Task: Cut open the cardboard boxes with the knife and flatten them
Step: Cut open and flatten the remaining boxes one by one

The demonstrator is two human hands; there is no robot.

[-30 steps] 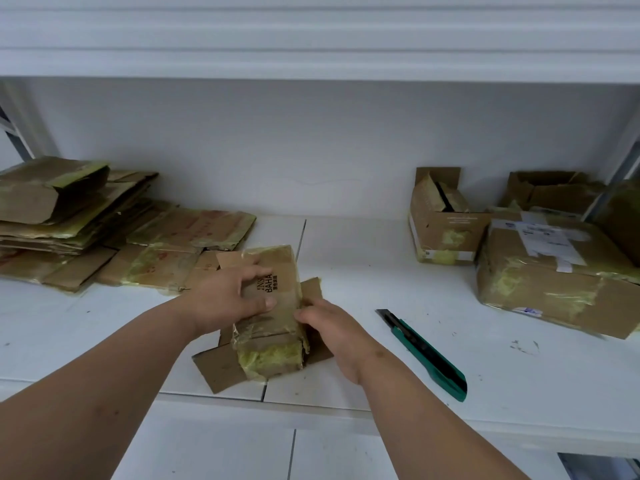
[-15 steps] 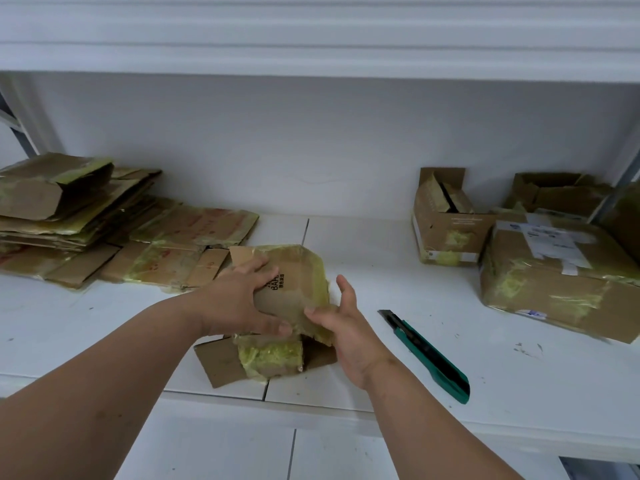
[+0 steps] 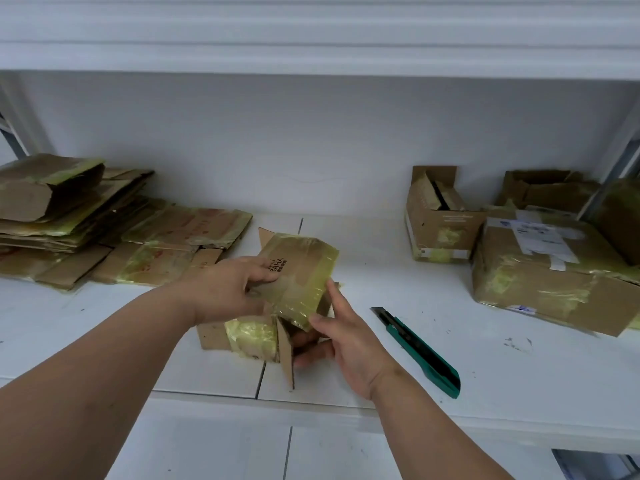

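Scene: a white shelf (image 3: 450, 258), seen from above; two bare arms reach in from the lower frame.
Box: a small taped box (image 3: 294, 278) at centre frame, already cut open, tilted up off the shelf with its flaps splayed below.
Left hand: the left hand (image 3: 228, 289) has its fingers closed on the box's printed top panel.
Right hand: the right hand (image 3: 343, 337) pinches the box's lower right corner, with some fingers tucked beneath.
Knife: a green knife (image 3: 420, 351) lies on the shelf just right of the right hand, untouched.
Done pile: flattened boxes (image 3: 104, 233) at left.
Waiting: uncut boxes (image 3: 519, 258) at right.
Doing it well: probably press opposite corners so the sides fold along their creases; stubborn tape may need the knife.
Change: the box has lifted and rotated further, and the right hand has shifted under it.
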